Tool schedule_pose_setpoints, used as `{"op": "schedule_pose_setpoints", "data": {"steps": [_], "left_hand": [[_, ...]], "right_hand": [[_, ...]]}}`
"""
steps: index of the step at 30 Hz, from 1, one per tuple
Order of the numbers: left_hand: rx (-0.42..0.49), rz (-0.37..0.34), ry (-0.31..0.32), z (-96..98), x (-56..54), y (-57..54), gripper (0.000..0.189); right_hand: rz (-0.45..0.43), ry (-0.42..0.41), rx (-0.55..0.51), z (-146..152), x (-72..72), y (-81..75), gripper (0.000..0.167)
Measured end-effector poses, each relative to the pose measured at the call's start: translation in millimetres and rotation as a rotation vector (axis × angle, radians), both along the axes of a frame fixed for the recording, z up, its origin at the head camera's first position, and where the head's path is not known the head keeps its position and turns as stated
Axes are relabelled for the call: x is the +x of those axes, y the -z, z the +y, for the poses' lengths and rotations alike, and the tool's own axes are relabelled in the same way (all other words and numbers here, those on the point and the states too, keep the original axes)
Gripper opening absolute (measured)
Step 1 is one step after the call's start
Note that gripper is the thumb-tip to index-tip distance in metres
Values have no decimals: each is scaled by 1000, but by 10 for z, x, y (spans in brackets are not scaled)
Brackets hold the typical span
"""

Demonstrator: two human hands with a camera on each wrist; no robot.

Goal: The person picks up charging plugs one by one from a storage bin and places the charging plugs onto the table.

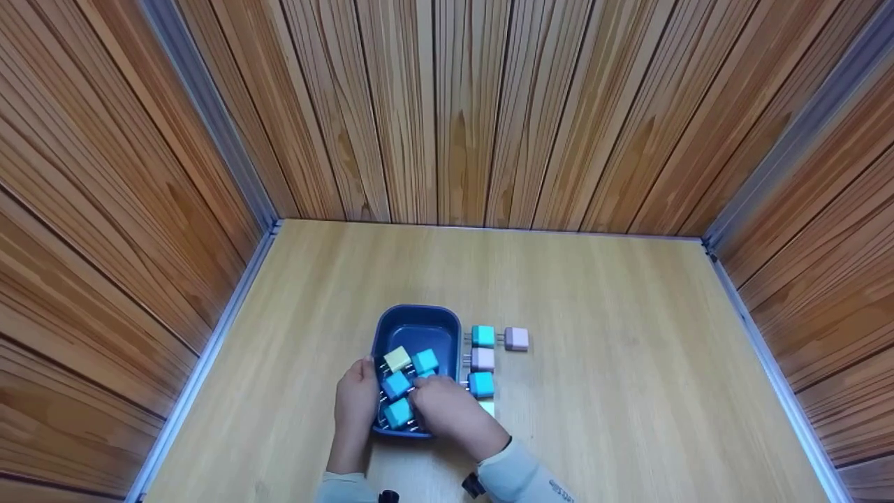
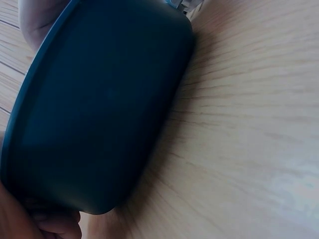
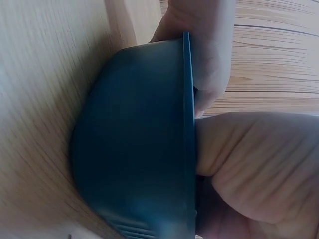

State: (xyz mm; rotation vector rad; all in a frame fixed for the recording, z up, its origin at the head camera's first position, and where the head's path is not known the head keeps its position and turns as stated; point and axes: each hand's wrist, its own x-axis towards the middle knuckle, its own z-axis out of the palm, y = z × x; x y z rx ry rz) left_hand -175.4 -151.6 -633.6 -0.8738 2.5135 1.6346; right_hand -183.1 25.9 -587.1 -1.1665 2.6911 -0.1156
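A deep blue plastic bin (image 1: pixel 419 308) holds several cube-shaped charger plugs with metal prongs, among them a yellow one (image 1: pixel 397 358), a teal one (image 1: pixel 424 361) and a blue one (image 1: pixel 396 385). My left hand (image 1: pixel 357 399) grips the bin's left wall, thumb at the rim and fingers outside, as the left wrist view of the bin (image 2: pixel 107 99) partly shows. My right hand (image 1: pixel 452 413) reaches over the near right rim into the bin. The wall hides its fingertips from the right wrist view of that hand (image 3: pixel 259 164), so whether they pinch a plug is unclear.
Right of the bin, more charger plugs form a column on the wooden table (image 1: pixel 614 391): teal (image 1: pixel 482 336), pale pink (image 1: pixel 482 360), blue (image 1: pixel 480 385) and a half-hidden pale one (image 1: pixel 487 408). A lilac plug (image 1: pixel 517 339) lies farther right. Wood-grain walls (image 1: pixel 461 112) enclose the table.
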Motion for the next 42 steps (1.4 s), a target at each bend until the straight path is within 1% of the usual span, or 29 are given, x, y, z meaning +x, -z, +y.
{"op": "schedule_pose_setpoints", "data": {"steps": [4, 10, 18, 26, 31, 35, 39, 42], "left_hand": [[10, -2, 5, 2, 4, -2, 51], [1, 11, 3, -3, -3, -14, 47], [43, 2, -7, 6, -8, -20, 45], [17, 12, -6, 6, 0, -10, 45], [-12, 20, -8, 6, 8, -12, 45], [-15, 7, -8, 10, 14, -24, 46], [-18, -1, -6, 9, 7, -27, 48], [-16, -5, 2, 10, 0, -15, 49]], "right_hand": [[-19, -2, 5, 1, -15, 1, 19], [-40, -35, 2, 24, -55, -7, 16], [-72, -73, -5, 51, -102, -32, 13], [-105, -68, -36, 68, -136, -42, 10], [-174, -32, -89, 121, -152, -95, 11], [-216, 1, -126, 178, -157, -180, 20], [-213, 19, -148, 232, -166, -252, 30], [-205, 36, -159, 270, -170, -264, 32]]}}
